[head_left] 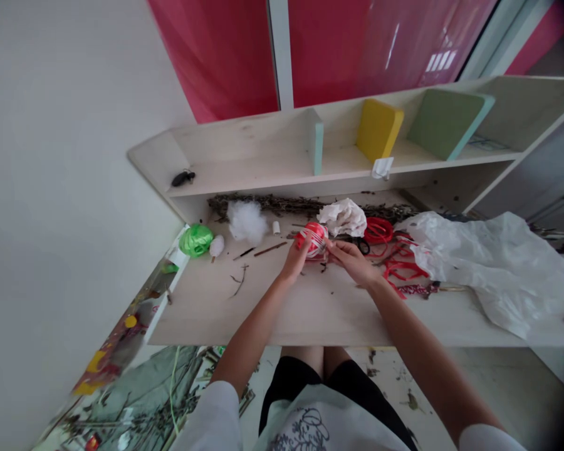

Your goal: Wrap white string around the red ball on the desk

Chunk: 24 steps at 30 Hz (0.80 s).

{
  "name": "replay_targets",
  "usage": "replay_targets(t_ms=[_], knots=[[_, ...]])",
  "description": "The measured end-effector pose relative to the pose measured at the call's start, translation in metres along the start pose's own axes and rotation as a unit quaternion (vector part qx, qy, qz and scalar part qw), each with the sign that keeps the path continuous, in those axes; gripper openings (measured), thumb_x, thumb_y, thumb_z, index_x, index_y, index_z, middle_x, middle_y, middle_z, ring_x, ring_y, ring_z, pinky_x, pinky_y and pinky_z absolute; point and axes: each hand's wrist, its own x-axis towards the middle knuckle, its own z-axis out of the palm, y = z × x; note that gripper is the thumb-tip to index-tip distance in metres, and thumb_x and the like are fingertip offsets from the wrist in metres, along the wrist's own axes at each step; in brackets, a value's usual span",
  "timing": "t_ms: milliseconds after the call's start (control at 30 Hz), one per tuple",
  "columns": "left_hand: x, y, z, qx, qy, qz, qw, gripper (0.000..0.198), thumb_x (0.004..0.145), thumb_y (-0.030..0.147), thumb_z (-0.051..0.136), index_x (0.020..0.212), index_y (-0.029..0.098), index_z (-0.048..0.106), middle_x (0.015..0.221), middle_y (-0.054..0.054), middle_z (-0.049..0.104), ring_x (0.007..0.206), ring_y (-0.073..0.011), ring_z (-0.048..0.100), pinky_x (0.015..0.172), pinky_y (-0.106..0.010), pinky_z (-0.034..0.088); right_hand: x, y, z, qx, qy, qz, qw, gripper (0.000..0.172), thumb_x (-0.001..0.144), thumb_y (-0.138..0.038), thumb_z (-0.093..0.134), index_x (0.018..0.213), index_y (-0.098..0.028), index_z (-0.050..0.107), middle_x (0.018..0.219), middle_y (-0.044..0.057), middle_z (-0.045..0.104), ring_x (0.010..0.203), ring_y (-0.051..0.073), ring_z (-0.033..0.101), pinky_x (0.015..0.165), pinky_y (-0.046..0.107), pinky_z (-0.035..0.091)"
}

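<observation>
A red ball wrapped with white strands (316,240) is held over the desk, in front of me. My left hand (295,262) is closed around its left side. Against the ball's right edge, the fingertips of my right hand (355,262) are pinched together; what lies between them is too small to make out. Just behind the ball is a crumpled whitish wad (343,217). Red ribbon (378,231) lies in loops to the right of it, near a black ring-shaped handle (364,246).
A green ball (196,240), white fluff (247,221) and a small white roll (276,227) lie on the left. Dry twigs (282,203) line the desk's back. A clear plastic bag (507,269) covers the right side. Above runs a shelf (249,175) with coloured dividers.
</observation>
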Motion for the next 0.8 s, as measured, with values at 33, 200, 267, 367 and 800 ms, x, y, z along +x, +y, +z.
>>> replay_targets(t_ms=[33,200,267,367,800], knots=[[0.001,0.001,-0.001,-0.010,-0.001,-0.020,1.000,0.052,0.079,0.058,0.063,0.111,0.017,0.065,0.094,-0.008,0.073,0.094,-0.0250,0.070,0.083,-0.039,0.057,0.000,0.000,0.001,0.006,-0.003,0.005,1.000,0.059,0.074,-0.077,0.056,0.071,-0.018,0.064,0.059,0.000,0.051,0.052,0.010,0.040,0.048,0.024,0.031],[0.002,0.004,-0.005,-0.071,-0.008,-0.049,0.996,0.055,0.085,0.064,0.051,0.120,0.023,0.063,0.097,-0.006,0.074,0.091,-0.0236,0.071,0.078,-0.035,0.058,-0.003,-0.008,0.005,-0.005,-0.005,0.020,1.000,0.059,0.074,-0.074,0.060,0.066,-0.016,0.065,0.051,-0.004,0.040,0.049,0.008,0.030,0.048,0.025,0.025],[0.001,0.005,-0.004,-0.092,0.001,-0.043,0.995,0.055,0.086,0.064,0.048,0.126,0.028,0.060,0.101,-0.004,0.074,0.089,-0.0221,0.071,0.074,-0.033,0.058,-0.003,-0.011,0.005,-0.019,-0.007,0.019,1.000,0.060,0.073,-0.075,0.060,0.064,-0.016,0.065,0.049,-0.004,0.038,0.049,0.008,0.030,0.048,0.025,0.024],[0.002,0.008,-0.003,-0.121,0.030,-0.031,0.992,0.054,0.089,0.062,0.046,0.133,0.031,0.053,0.107,-0.003,0.072,0.087,-0.0197,0.070,0.069,-0.029,0.057,-0.004,-0.012,0.005,-0.028,-0.001,0.009,1.000,0.061,0.072,-0.076,0.059,0.063,-0.016,0.063,0.049,-0.004,0.037,0.049,0.008,0.030,0.048,0.025,0.025],[0.008,0.016,-0.018,-0.208,0.036,-0.103,0.972,0.061,0.088,0.066,0.041,0.121,0.018,0.060,0.081,-0.006,0.072,0.063,-0.0157,0.066,0.057,-0.027,0.057,0.000,-0.002,0.005,-0.102,0.038,-0.033,0.994,0.061,0.074,-0.075,0.057,0.066,-0.015,0.066,0.048,-0.002,0.044,0.046,0.008,0.032,0.045,0.025,0.023]])
